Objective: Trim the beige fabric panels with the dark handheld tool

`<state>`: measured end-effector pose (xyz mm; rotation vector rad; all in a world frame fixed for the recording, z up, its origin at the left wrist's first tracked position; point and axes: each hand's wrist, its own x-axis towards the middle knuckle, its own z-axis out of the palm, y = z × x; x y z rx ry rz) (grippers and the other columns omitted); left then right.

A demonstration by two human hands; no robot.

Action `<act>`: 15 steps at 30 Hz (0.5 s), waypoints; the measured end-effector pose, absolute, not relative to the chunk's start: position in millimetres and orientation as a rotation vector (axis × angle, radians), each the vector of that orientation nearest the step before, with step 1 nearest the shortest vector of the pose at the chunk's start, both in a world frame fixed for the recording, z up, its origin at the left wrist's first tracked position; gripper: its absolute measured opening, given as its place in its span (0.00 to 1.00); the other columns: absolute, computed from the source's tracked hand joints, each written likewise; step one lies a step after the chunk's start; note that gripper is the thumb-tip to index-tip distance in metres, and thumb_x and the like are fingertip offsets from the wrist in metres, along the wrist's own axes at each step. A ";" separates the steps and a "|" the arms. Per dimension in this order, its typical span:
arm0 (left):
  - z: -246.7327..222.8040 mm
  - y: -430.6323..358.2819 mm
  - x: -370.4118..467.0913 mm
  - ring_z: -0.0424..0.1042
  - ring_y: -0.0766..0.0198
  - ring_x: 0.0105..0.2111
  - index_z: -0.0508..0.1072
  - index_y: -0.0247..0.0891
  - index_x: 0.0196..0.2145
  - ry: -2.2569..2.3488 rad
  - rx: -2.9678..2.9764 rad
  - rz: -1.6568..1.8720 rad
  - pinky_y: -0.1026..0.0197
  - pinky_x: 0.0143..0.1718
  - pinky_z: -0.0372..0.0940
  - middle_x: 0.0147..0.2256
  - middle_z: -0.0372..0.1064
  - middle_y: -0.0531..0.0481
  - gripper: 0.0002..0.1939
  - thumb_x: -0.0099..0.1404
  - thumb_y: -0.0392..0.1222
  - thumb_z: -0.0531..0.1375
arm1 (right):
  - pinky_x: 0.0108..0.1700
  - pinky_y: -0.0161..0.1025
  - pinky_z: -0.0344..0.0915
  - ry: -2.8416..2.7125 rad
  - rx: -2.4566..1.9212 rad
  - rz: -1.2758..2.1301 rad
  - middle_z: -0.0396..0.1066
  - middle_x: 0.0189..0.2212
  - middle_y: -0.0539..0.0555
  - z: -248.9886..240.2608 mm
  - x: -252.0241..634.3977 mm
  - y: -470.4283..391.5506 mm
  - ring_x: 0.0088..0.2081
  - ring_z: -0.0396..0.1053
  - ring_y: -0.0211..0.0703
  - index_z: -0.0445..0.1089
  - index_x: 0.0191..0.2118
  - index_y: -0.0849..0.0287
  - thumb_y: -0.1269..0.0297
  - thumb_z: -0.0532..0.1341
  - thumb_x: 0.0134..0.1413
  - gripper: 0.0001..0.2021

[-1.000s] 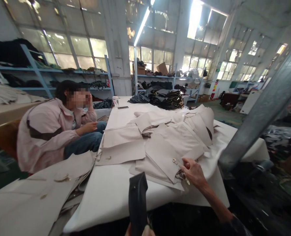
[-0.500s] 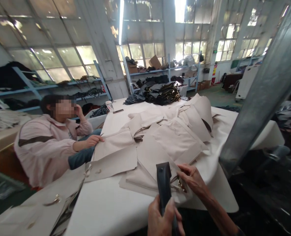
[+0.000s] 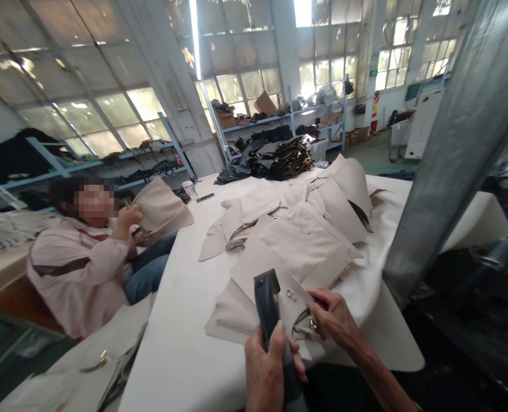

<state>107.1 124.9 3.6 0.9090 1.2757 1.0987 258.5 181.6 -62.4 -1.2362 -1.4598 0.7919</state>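
Observation:
My left hand [image 3: 265, 366] is closed around the handle of a black handheld tool [image 3: 266, 300], whose blocky head points up and away from me. Its exact kind is unclear. My right hand [image 3: 335, 317] pinches the edge of a beige leather-like piece [image 3: 275, 280] on the near side of the table. Gold-coloured metal fittings [image 3: 312, 322] show beside the right fingers, and a small gold clasp [image 3: 291, 294] sits on the piece between tool and hand. More beige panels [image 3: 308, 237] lie heaped just beyond.
A seated co-worker [image 3: 82, 257] at the left holds up a beige panel [image 3: 162, 209]. Black pieces [image 3: 275, 160] are stacked at the table's far end. A metal post [image 3: 438, 143] rises at the right. Another beige stack [image 3: 95, 366] stands at lower left.
The tool and my left hand have shifted left and slightly up, uncovering the small gold clasp. The co-worker has lifted a beige panel off the table.

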 end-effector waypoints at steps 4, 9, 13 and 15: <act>9.5 110.8 97.2 0.62 0.66 0.09 0.66 0.36 0.20 1.307 0.905 1.108 0.67 0.13 0.57 0.09 0.64 0.51 0.24 0.53 0.62 0.60 | 0.28 0.34 0.56 -1.445 -1.241 0.756 0.63 0.22 0.49 -64.4 257.1 181.7 0.25 0.60 0.39 0.78 0.31 0.59 0.67 0.57 0.50 0.10; -3.3 101.1 112.4 0.59 0.67 0.08 0.66 0.36 0.19 1.285 0.891 0.981 0.67 0.11 0.56 0.08 0.62 0.51 0.25 0.52 0.64 0.59 | 0.27 0.34 0.55 -1.418 -1.245 0.770 0.62 0.22 0.48 -63.8 255.8 180.7 0.24 0.60 0.39 0.78 0.34 0.59 0.68 0.58 0.50 0.11; -12.0 108.5 125.3 0.59 0.67 0.08 0.66 0.36 0.18 1.295 0.895 0.959 0.66 0.11 0.57 0.08 0.62 0.51 0.25 0.51 0.63 0.60 | 0.28 0.34 0.57 -1.434 -1.231 0.754 0.64 0.23 0.49 -61.2 256.1 179.0 0.26 0.62 0.39 0.78 0.33 0.59 0.68 0.58 0.50 0.10; -12.3 113.2 123.6 0.61 0.66 0.08 0.66 0.36 0.18 1.304 0.899 1.000 0.66 0.12 0.57 0.08 0.63 0.51 0.25 0.50 0.63 0.61 | 0.28 0.34 0.56 -1.421 -1.244 0.733 0.62 0.22 0.48 -61.6 255.8 178.5 0.25 0.60 0.38 0.78 0.32 0.59 0.67 0.58 0.50 0.10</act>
